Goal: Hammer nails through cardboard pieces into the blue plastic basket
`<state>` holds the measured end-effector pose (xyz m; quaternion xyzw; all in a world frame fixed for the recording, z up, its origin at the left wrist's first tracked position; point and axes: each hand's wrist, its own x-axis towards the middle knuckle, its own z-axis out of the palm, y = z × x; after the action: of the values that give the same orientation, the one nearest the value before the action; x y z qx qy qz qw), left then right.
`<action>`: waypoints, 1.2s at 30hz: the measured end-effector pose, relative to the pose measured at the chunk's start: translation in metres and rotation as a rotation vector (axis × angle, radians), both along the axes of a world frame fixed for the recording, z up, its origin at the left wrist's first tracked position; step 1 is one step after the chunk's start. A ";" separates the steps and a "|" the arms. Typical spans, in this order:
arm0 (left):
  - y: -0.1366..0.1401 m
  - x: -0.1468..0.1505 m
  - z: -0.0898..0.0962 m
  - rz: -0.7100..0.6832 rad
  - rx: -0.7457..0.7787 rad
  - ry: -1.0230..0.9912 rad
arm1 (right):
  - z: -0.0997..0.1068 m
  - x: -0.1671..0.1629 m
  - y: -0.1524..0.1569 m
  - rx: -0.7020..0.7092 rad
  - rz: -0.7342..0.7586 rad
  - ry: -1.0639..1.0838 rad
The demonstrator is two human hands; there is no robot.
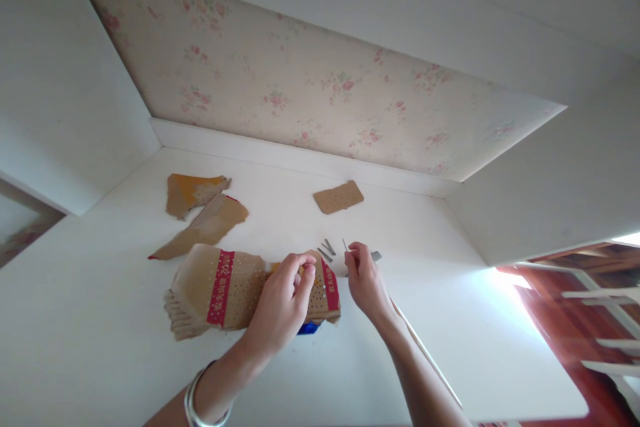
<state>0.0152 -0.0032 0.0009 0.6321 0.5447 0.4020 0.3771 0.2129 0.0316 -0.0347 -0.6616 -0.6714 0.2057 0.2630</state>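
Note:
My left hand [285,303] is over a torn piece of brown cardboard [245,293] with red printed bands and many small punched holes. Its thumb and fingertips are pinched together; what they hold, if anything, is too small to make out. To the right of the cardboard, my right hand [365,277] grips a thin dark needle-like rod [344,245] that sticks up from its fingertips. Several slim grey metal pieces [327,251] lie on the table between the hands. Part of a grey flat object [376,256] shows behind the right hand.
Two torn cardboard scraps [210,227] lie at the back left of the white table [100,320]. A small cardboard rectangle [339,197] lies near the back panel. Something blue [309,328] peeks from under the cardboard. A thin pale stick [425,350] runs along my right forearm.

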 end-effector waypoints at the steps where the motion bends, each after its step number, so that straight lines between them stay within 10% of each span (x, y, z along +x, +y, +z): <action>1: 0.000 0.000 -0.001 -0.002 0.004 -0.004 | 0.004 0.003 -0.008 -0.011 -0.007 0.054; 9: 0.000 0.000 -0.003 -0.004 -0.021 -0.037 | 0.039 0.008 -0.077 -0.192 0.048 0.737; 16: -0.002 0.000 -0.003 -0.019 -0.019 -0.037 | 0.043 -0.014 -0.075 0.168 0.138 0.404; 36: -0.002 -0.002 -0.002 -0.049 0.034 -0.036 | 0.030 -0.025 -0.068 0.246 0.262 0.219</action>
<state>0.0133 -0.0049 -0.0012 0.6444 0.5151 0.4130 0.3857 0.1878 -0.0360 -0.0042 -0.5052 -0.7391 0.2255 0.3842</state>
